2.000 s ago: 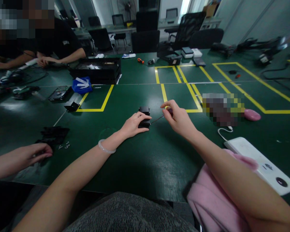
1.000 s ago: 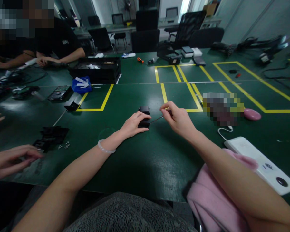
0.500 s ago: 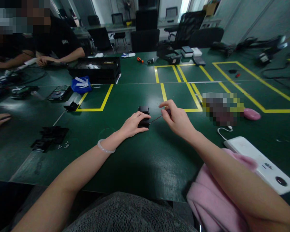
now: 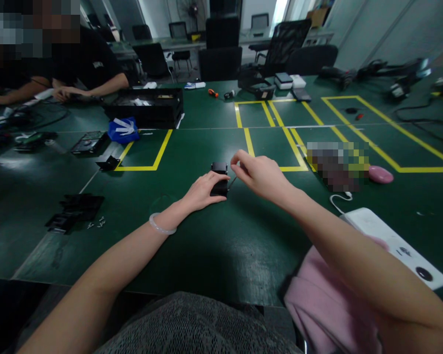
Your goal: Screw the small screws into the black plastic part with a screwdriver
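Compared with half a second ago, the right grip (image 4: 260,176) is now held further left, closer to the left grip (image 4: 201,191), and less of the thin metal rod (image 4: 232,183) can be seen under its fingers. The rod is pinched by the right grip, and its upper end is hidden by the hand. It is slanted down to the left, with its low end put at the right side of the small black block (image 4: 218,190). This block is held on the green table (image 4: 203,246) by the left grip, with the thumb and fingers wrapped around it. The back part of the block is left uncovered, just past the fingers. A clear bangle (image 4: 163,225) is worn on the wrist behind the left grip. Well to the left of that grip, black parts (image 4: 81,206) are laid in a pile, with tiny silver screws (image 4: 101,222) scattered just beside them. Farther off past the left grip, a blue bag (image 4: 122,132) is set near a long black box (image 4: 147,114).
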A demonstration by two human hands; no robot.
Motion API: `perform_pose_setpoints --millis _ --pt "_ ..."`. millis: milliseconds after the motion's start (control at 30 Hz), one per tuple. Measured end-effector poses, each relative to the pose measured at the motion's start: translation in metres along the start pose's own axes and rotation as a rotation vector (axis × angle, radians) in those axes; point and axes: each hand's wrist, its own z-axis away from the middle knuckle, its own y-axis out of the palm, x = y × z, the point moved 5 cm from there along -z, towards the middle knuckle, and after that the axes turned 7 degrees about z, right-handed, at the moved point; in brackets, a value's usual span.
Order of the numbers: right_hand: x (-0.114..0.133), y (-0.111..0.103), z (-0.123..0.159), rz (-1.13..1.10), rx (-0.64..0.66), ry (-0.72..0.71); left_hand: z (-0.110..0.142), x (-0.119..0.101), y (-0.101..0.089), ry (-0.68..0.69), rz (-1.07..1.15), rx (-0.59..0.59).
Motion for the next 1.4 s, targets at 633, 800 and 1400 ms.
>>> perform_pose_setpoints --millis 633,800,1400 --pt "0.015 -0.003 -0.006 0.087 0.042 -0.046 0.002 -0.005 -0.007 0.018 -0.113 -0.029" --pt "0.015 -0.003 -0.005 0.072 0.034 -0.031 0.003 -0.016 -0.016 0.076 -0.195 -0.101" --pt "0.014 -0.01 -0.002 0.096 0.094 -0.087 -0.007 -0.03 -0.013 0.051 -0.324 0.061"
